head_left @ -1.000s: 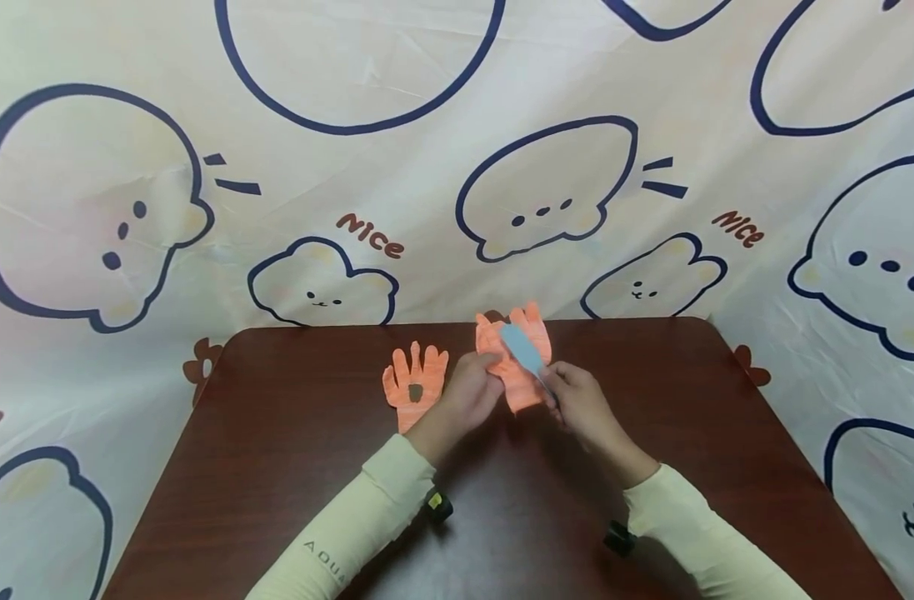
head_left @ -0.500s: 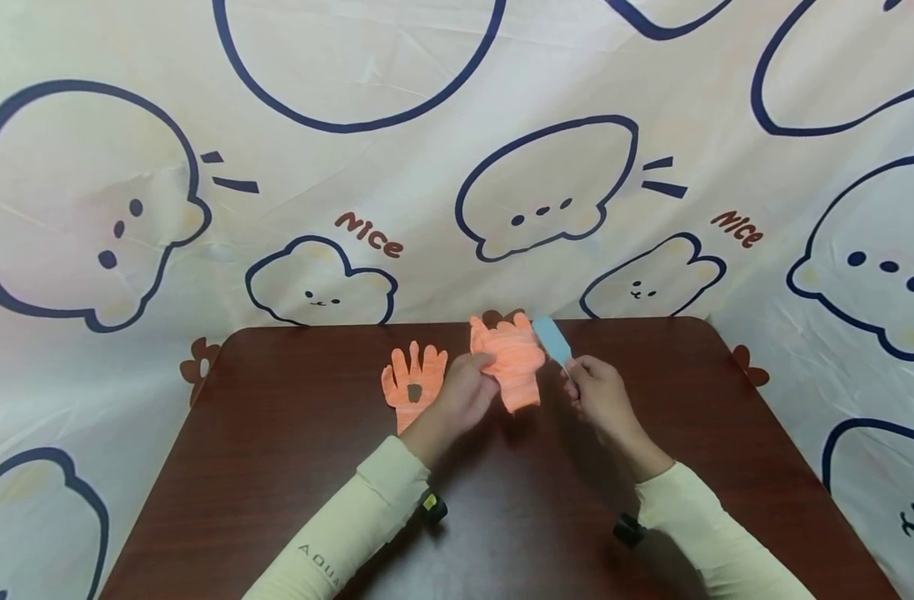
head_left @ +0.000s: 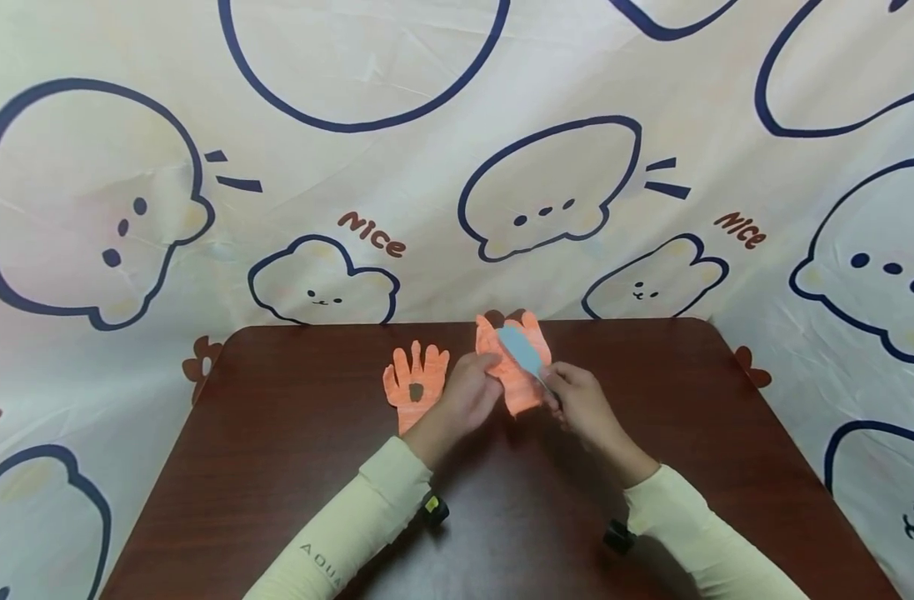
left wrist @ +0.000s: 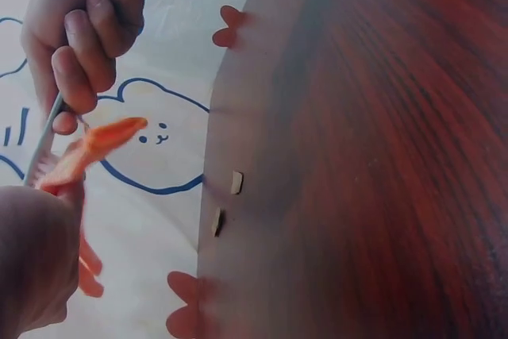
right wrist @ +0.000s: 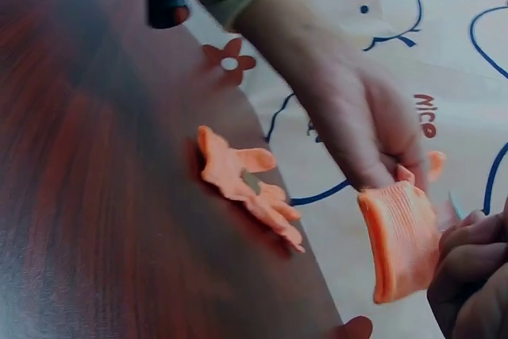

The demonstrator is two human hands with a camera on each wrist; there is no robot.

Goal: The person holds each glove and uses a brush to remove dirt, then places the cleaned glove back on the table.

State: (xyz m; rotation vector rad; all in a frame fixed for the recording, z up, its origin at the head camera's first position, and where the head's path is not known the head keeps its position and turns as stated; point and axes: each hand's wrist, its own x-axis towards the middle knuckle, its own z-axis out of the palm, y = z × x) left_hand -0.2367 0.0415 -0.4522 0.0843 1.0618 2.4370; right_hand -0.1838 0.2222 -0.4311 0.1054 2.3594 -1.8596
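Blue tool (head_left: 520,348), gripped by right hand (head_left: 584,403), swung across glove (head_left: 522,397) pinched by left hand (head_left: 470,393); patched glove (head_left: 415,373) nearby

From afar I see a streaky reddish-brown table (head_left: 516,533); on it, an orange glove (head_left: 415,412) with a brownish patch (head_left: 416,392); above it, another orange glove (head_left: 520,393) and light-blue tool (head_left: 520,347); behind it, navy-outlined whitish cloth (head_left: 422,179).
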